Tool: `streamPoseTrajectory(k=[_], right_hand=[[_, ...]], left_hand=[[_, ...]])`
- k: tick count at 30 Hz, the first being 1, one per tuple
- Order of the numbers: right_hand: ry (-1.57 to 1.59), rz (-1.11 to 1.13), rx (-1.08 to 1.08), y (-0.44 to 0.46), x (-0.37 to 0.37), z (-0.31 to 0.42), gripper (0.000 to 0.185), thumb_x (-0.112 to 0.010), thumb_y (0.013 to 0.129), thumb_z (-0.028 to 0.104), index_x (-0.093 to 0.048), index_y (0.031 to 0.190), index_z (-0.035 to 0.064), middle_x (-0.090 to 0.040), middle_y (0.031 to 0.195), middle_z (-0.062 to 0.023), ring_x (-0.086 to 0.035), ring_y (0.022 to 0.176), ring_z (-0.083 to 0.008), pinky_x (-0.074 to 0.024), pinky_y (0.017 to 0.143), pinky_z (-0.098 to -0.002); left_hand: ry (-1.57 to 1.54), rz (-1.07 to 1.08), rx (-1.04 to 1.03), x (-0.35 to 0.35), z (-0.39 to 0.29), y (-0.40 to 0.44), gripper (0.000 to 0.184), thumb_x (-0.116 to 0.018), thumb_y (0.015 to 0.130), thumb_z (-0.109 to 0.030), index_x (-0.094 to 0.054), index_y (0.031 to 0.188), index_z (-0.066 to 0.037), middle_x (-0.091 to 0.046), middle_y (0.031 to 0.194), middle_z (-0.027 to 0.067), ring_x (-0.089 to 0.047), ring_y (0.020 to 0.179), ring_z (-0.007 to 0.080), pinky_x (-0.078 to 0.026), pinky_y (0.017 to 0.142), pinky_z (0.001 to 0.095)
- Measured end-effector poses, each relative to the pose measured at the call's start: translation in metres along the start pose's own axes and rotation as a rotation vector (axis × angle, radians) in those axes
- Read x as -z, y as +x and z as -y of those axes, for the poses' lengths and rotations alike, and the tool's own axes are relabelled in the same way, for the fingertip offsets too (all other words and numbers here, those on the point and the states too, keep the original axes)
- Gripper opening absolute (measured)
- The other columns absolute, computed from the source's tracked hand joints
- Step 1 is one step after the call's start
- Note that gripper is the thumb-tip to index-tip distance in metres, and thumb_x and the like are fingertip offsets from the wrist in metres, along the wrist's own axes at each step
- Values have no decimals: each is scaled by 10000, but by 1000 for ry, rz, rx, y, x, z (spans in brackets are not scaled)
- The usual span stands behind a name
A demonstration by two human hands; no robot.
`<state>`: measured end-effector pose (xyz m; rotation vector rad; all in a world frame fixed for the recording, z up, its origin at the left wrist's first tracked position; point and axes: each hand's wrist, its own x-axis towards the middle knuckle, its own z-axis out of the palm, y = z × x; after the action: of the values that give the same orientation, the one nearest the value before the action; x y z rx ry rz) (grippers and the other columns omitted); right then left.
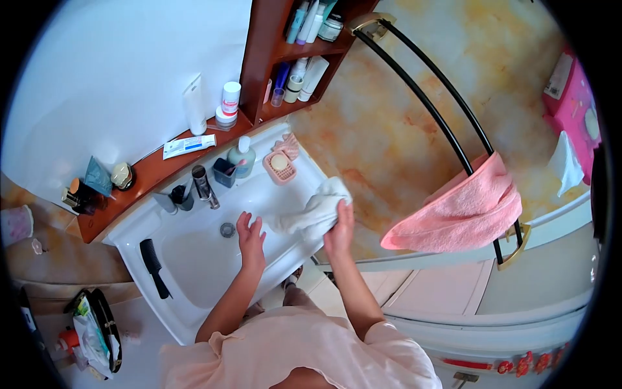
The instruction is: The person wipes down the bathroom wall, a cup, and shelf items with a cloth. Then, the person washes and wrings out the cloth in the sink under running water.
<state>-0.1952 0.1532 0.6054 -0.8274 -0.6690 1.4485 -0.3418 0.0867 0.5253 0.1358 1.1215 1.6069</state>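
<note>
My right hand (pixel 339 232) grips a bunched white cloth (pixel 316 212) over the right side of the white sink (pixel 194 272). One end of the cloth hangs toward the middle of the basin, blurred at its tip. Over the basin, beside the metal drain (pixel 227 230), my left hand (pixel 251 241) is raised with its fingers apart and nothing in it. Behind the drain stands the faucet (pixel 205 187). A pink soap dish (pixel 280 168) with a pale soap bar sits on the sink's back right corner, near the cloth.
A black comb (pixel 154 267) lies on the sink's left rim. Cups and a pump bottle (pixel 242 157) line the back rim. Tubes and jars stand on the brown shelf (pixel 155 170). A pink towel (pixel 457 211) hangs on a black double rail (pixel 421 97) at right.
</note>
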Motion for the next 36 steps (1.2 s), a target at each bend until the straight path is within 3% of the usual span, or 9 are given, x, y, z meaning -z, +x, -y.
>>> streamPoseTrajectory(k=[4, 7, 11, 16, 19, 21, 23, 30, 36], right_hand=[[-248, 189, -263, 5, 1, -31, 381, -528, 934, 173, -436, 1278, 37, -559, 1149, -71, -532, 1027, -129, -428, 893, -274], [-786, 557, 133, 22, 17, -14, 395, -543, 890, 94, -448, 1261, -1, -518, 1231, -125, -472, 1157, -201, -355, 988, -318], [-1324, 432, 570, 46, 73, 65, 391, -547, 846, 65, -504, 1231, 16, -431, 1348, -170, -374, 1280, -284, -281, 1052, -383], [-1834, 39, 986, 41, 164, 154, 331, -525, 869, 96, -535, 1175, -32, -477, 1299, -192, -416, 1229, -336, -302, 1037, -414], [-2010, -309, 881, 38, 236, 187, 265, -486, 910, 80, -554, 1143, -27, -522, 1256, -193, -517, 1121, -325, -401, 962, -419], [-2075, -459, 797, 33, 264, 201, 265, -487, 910, 80, -555, 1143, -26, -522, 1255, -194, -516, 1121, -328, -401, 962, -421], [-2096, -459, 821, 34, 270, 203, 264, -487, 910, 81, -555, 1143, -26, -522, 1255, -195, -516, 1121, -330, -401, 962, -423], [-2162, -387, 903, 47, 258, 199, 264, -489, 911, 82, -555, 1142, -25, -522, 1254, -197, -514, 1123, -338, -401, 963, -429], [-2202, -349, 955, 49, 253, 200, 263, -490, 911, 83, -555, 1142, -25, -522, 1254, -199, -513, 1124, -345, -400, 964, -435]], left_hand=[[-327, 353, 346, -35, 16, -4, 550, -430, 921, -502, -326, 1360, -188, -403, 1327, 29, -408, 1209, 220, -350, 987, 453], [-713, 572, 522, -66, 30, 16, 531, -307, 939, -540, -453, 1292, -171, -499, 1276, 68, -470, 1198, 245, -362, 1012, 446], [-605, 455, 367, -116, 28, 63, 408, -375, 969, -303, -422, 1315, -91, -526, 1252, 108, -512, 1159, 251, -395, 1011, 393], [-274, 309, -299, -200, 18, 165, 521, -552, 920, -260, -358, 1369, -81, -454, 1312, 38, -436, 1197, 153, -362, 989, 293], [121, 79, -434, -278, 25, 194, 544, -523, 919, -328, -367, 1359, -49, -403, 1364, 166, -386, 1252, 275, -285, 1043, 362], [363, -35, -891, -321, 59, 184, 565, -534, 904, -270, -332, 1387, -57, -258, 1448, 211, -242, 1341, 367, -213, 1085, 425], [413, 156, -1035, -325, 67, 147, 579, -547, 881, -195, -319, 1397, -63, -159, 1489, 205, -114, 1373, 416, -159, 1097, 483], [572, 207, -1443, -334, 6, 169, 532, -566, 846, -161, -390, 1341, -81, -239, 1467, 178, -160, 1364, 406, -183, 1092, 484], [402, -105, -915, -278, 93, 237, 492, -487, 915, -208, -361, 1347, -8, -272, 1444, 200, -233, 1353, 341, -210, 1089, 387]])
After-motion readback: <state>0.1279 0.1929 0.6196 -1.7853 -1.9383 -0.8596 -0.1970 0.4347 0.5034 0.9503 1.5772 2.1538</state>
